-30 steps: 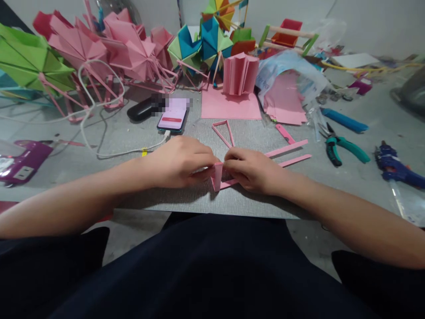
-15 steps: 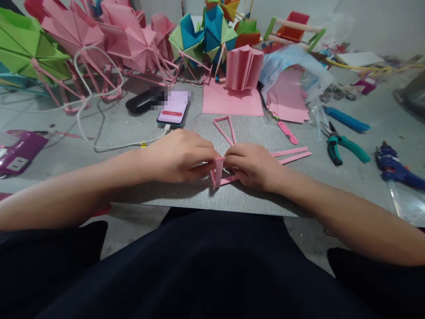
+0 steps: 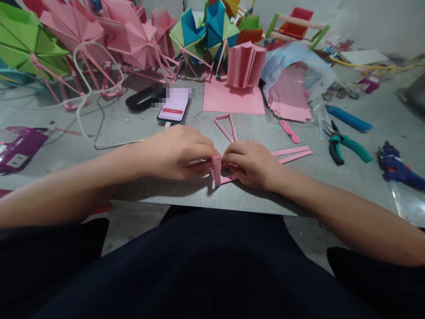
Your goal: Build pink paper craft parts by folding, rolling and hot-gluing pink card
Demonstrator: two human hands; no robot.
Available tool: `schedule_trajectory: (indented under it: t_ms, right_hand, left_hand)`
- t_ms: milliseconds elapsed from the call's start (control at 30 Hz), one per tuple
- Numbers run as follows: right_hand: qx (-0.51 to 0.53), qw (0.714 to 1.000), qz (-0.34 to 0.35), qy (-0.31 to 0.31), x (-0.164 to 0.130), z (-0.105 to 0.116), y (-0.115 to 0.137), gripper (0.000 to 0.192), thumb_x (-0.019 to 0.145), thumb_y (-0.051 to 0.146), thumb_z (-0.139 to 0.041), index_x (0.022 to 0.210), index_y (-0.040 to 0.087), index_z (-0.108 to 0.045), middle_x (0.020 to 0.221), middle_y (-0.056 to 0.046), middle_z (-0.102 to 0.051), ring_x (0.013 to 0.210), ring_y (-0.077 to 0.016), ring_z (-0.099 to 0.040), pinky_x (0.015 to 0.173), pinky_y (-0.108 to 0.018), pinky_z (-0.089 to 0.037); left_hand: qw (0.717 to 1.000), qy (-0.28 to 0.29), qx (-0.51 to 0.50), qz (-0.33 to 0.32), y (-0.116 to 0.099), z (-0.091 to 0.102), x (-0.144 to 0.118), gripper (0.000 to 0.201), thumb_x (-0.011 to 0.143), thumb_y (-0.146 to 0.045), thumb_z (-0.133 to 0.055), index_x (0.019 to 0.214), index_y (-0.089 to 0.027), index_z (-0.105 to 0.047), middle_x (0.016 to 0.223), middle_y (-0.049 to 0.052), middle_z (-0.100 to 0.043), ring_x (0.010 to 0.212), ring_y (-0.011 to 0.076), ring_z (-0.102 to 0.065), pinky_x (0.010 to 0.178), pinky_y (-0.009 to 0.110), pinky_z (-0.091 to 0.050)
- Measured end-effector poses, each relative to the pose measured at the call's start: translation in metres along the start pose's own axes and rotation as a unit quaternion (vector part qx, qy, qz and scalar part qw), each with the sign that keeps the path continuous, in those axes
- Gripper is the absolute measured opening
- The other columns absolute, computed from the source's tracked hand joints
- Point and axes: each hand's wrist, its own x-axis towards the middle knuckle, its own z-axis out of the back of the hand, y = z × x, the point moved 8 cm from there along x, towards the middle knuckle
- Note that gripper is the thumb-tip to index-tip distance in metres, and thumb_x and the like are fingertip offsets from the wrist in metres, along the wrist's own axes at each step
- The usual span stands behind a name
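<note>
Both hands meet in the middle of the grey bench, near its front edge. The left hand and the right hand each pinch the same small thing — a pink paper strip piece that stands up between the fingertips. The grip of each hand is narrow and closed on that pink piece. Two long ends of it lie flat on the bench and stick out past the right hand, side by side.

Just behind the hands lies a pink paper triangle frame, flat on the bench. A little to the right of it is a small pink cutter.

Farther back sits a phone with a white cable plugged in, and a black case just beside it. A folded pink fan shape stands on a pink sheet.

Off to the right are green pliers, a blue tool and a blue glue gun — all well apart from the hands. On the far left is a purple glue gun. At the back are many big folded paper shapes, pink and green.
</note>
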Motion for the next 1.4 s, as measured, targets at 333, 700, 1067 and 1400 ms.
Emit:
schedule_trajectory:
  t_ms: [333,700,1067,1400]
  right_hand:
    - [-0.061,0.998,0.031,-0.001,-0.001,0.004,0.007,0.031,0.11,0.018,-0.053,0.111,0.025,-0.083,0.105,-0.008,-0.082,0.09,-0.0235,-0.067,0.076,-0.037,-0.045]
    - [-0.166,0.981,0.094,-0.025,-0.006,0.009,0.023,0.028,0.114,0.021,-0.057,0.101,0.019,-0.082,0.089,-0.008,-0.078,0.078,-0.0221,-0.063,0.069,-0.036,-0.042]
    - [-0.15,0.984,0.09,-0.027,-0.009,0.007,0.023,0.03,0.11,0.014,-0.055,0.096,0.022,-0.081,0.087,-0.009,-0.075,0.077,-0.0245,-0.062,0.069,-0.041,-0.041]
    - [-0.112,0.99,0.079,-0.04,-0.008,0.007,0.022,0.027,0.112,0.016,-0.057,0.11,0.022,-0.084,0.104,-0.011,-0.082,0.088,-0.0261,-0.071,0.073,-0.04,-0.051]
  left_hand:
    - [0.996,0.02,-0.085,0.026,0.008,-0.002,-0.001,0.03,0.108,-0.024,-0.053,0.119,-0.021,-0.08,0.1,0.007,-0.085,0.084,0.0212,-0.073,0.074,0.034,-0.052]
    - [0.981,0.066,-0.152,0.103,0.034,-0.03,0.002,0.021,0.094,-0.007,-0.071,0.106,-0.018,-0.085,0.102,0.008,-0.078,0.092,0.0204,-0.07,0.08,0.031,-0.048]
    - [0.987,0.046,-0.134,0.08,0.037,-0.038,0.004,0.016,0.094,-0.01,-0.073,0.096,-0.022,-0.083,0.101,0.008,-0.078,0.092,0.0216,-0.071,0.082,0.032,-0.05]
    - [0.994,0.063,-0.04,0.086,0.032,-0.039,0.005,0.013,0.096,-0.016,-0.075,0.092,-0.022,-0.085,0.095,0.007,-0.078,0.08,0.0201,-0.069,0.068,0.034,-0.042]
